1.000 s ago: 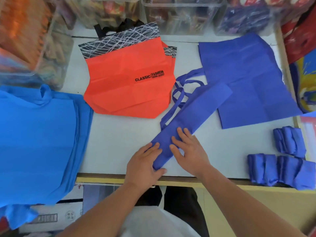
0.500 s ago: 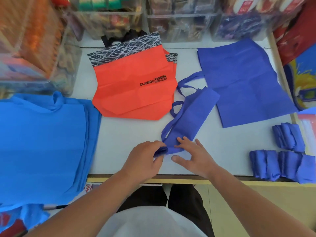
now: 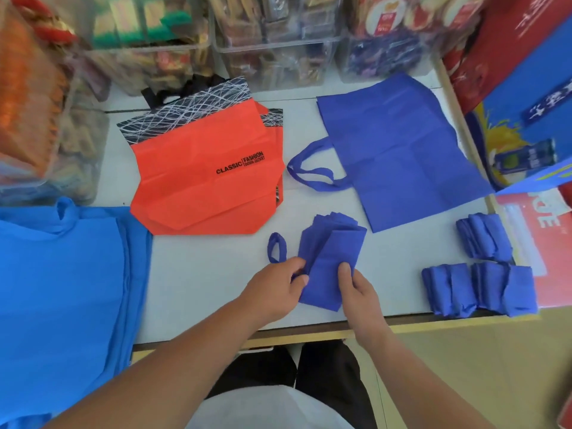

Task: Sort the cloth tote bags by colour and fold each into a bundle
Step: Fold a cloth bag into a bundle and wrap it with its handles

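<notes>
A dark blue tote bag (image 3: 331, 252), folded into a short thick packet, lies near the table's front edge. My left hand (image 3: 274, 289) grips its left side, and a loop of its handle (image 3: 276, 247) sticks out beside that hand. My right hand (image 3: 359, 287) pinches the packet's right edge with the thumb on top. A flat dark blue tote (image 3: 399, 150) lies at the back right. Three finished dark blue bundles (image 3: 478, 287) sit at the front right. Orange totes (image 3: 204, 178) lie stacked in the middle, and light blue totes (image 3: 62, 292) are piled on the left.
The white table (image 3: 210, 274) ends in a yellow front edge (image 3: 433, 325). Clear bins of packaged goods (image 3: 272, 48) line the back and left. Red and blue boxes (image 3: 526, 88) stand at the right edge.
The long dark blue strip has been folded up toward me into a short packet. Both hands shifted from pressing the strip to gripping the packet's sides.
</notes>
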